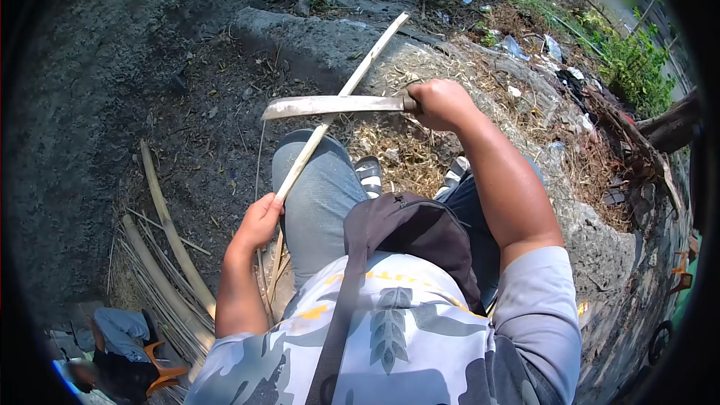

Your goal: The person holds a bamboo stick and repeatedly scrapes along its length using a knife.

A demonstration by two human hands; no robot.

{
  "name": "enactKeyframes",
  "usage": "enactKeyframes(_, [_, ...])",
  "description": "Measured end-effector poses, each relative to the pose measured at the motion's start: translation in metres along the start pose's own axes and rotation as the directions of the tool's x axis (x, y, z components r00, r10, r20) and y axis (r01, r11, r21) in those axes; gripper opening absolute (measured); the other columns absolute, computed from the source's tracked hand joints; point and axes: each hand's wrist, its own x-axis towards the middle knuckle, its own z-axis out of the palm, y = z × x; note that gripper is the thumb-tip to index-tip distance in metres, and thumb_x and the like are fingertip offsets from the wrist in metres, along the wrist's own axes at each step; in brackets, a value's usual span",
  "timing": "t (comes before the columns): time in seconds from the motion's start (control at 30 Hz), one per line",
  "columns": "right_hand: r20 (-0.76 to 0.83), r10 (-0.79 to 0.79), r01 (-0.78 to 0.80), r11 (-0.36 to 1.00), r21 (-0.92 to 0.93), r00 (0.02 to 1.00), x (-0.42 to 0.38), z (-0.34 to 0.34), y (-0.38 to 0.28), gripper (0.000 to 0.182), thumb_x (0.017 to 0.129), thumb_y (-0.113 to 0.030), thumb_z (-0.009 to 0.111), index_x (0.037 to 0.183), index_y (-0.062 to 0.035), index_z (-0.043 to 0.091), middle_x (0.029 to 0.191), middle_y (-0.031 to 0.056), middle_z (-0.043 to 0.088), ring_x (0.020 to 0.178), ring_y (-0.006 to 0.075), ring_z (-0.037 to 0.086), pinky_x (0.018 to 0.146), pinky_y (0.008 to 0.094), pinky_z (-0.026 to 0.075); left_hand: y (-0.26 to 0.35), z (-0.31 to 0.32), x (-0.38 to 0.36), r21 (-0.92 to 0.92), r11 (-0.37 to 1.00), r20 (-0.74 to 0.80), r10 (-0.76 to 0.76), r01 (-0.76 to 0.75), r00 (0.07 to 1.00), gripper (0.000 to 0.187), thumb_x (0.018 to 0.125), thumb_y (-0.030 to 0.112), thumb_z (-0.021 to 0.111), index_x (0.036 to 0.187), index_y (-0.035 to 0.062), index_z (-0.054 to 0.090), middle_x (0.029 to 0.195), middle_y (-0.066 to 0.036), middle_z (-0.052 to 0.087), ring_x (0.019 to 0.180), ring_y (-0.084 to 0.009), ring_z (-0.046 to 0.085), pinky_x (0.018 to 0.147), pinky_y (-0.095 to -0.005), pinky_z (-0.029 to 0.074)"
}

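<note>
Bamboo strip [330, 124] runs diagonally over our left knee [315, 180], far end out above the stone ledge [315, 37]. Our left hand [259, 221] is wrapped tight around its lower part, beside the knee. Our right hand [439, 103] is fisted on the handle of a machete [330, 106], blade laid across the strip above the knee. Bamboo poles [169, 247] lie left of the knee; another person [120, 345] sits beyond them.

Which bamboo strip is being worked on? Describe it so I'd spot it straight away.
Start at the raised knee in grey trousers. The pale strip runs diagonally over it, gripped low by the left hand and crossed by the right hand's blade. Other strips lie loose on the ground.
</note>
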Motion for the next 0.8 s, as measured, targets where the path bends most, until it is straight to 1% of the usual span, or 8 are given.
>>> enactKeyframes(0.1, [0.087,0.231,-0.244,0.949,0.197,0.969,0.009,0.003,0.042,0.021,0.084,-0.026,0.075,0.100,-0.0123,0.072,0.098,0.0155,0.076,0.096,0.0381,0.073,0.083,0.0481,0.057,0.014,0.004,-0.001,0.072,0.997,-0.029,0.023,-0.021,0.999,0.039,0.111,0.034,0.052,0.089,0.0030,0.060,0.076,0.000,0.056,0.073,-0.0122,0.049,0.068,-0.0321,0.044])
enactKeyframes(0.17, [0.017,0.291,-0.292,0.954,0.068,0.957,0.008,0.018,0.048,0.026,0.085,-0.028,0.076,0.104,-0.0119,0.073,0.101,0.0160,0.076,0.098,0.0371,0.073,0.085,0.0480,0.057,0.017,0.001,0.001,0.095,0.995,-0.022,0.020,-0.018,1.000,0.039,0.111,0.034,0.053,0.090,0.0025,0.060,0.077,0.000,0.056,0.074,-0.0120,0.049,0.068,-0.0322,0.044])
enactKeyframes(0.23, [-0.006,0.305,-0.303,0.947,0.108,0.952,-0.002,0.007,0.030,0.024,0.084,-0.027,0.076,0.103,-0.0116,0.073,0.100,0.0164,0.076,0.097,0.0370,0.073,0.085,0.0489,0.057,0.024,-0.001,0.001,0.062,0.998,0.012,-0.034,0.033,0.999,0.039,0.111,0.034,0.052,0.090,0.0025,0.060,0.077,0.000,0.056,0.074,-0.0117,0.049,0.068,-0.0322,0.044])
enactKeyframes(0.37, [-0.033,0.120,-0.116,0.989,0.097,0.992,-0.011,-0.002,0.013,0.020,0.083,-0.024,0.074,0.099,-0.0119,0.072,0.097,0.0165,0.075,0.092,0.0387,0.073,0.080,0.0501,0.058,0.005,0.002,0.006,0.014,1.000,0.031,-0.022,0.022,0.999,0.038,0.111,0.033,0.052,0.089,0.0028,0.060,0.077,0.000,0.056,0.074,-0.0112,0.049,0.068,-0.0324,0.044])
enactKeyframes(0.53, [-0.024,-0.200,0.195,0.971,-0.140,0.980,-0.015,-0.001,-0.021,0.016,0.079,-0.019,0.074,0.092,-0.0129,0.067,0.085,0.0121,0.074,0.086,0.0356,0.074,0.074,0.0512,0.058,0.013,0.003,0.005,0.032,0.999,0.000,-0.029,0.029,1.000,0.038,0.111,0.034,0.052,0.089,0.0029,0.059,0.078,0.000,0.057,0.075,-0.0115,0.050,0.069,-0.0324,0.045])
enactKeyframes(0.63, [-0.047,-0.130,0.124,0.986,-0.113,0.990,-0.019,-0.015,-0.024,0.017,0.079,-0.020,0.075,0.092,-0.0129,0.067,0.085,0.0121,0.074,0.085,0.0364,0.074,0.074,0.0504,0.059,0.009,0.002,0.001,0.056,0.998,-0.005,-0.017,0.017,1.000,0.038,0.111,0.034,0.052,0.090,0.0026,0.060,0.077,-0.001,0.058,0.074,-0.0122,0.051,0.069,-0.0327,0.045])
enactKeyframes(0.7, [-0.036,0.145,-0.145,0.989,-0.004,0.989,-0.003,-0.004,0.006,0.024,0.090,-0.031,0.073,0.106,-0.0131,0.071,0.099,0.0135,0.077,0.097,0.0344,0.075,0.084,0.0485,0.059,0.014,0.006,-0.002,0.096,0.995,-0.018,0.034,-0.032,0.999,0.038,0.111,0.033,0.053,0.091,0.0023,0.060,0.076,-0.002,0.058,0.073,-0.0126,0.051,0.068,-0.0334,0.046])
enactKeyframes(0.8, [0.082,0.337,-0.340,0.940,0.038,0.938,0.003,-0.004,0.035,0.030,0.096,-0.036,0.068,0.113,-0.0123,0.071,0.109,0.0149,0.075,0.106,0.0343,0.072,0.090,0.0482,0.057,0.037,0.003,0.001,0.206,0.977,-0.023,0.062,-0.056,0.998,0.037,0.110,0.033,0.053,0.091,0.0021,0.061,0.076,-0.001,0.058,0.072,-0.0129,0.051,0.067,-0.0339,0.046])
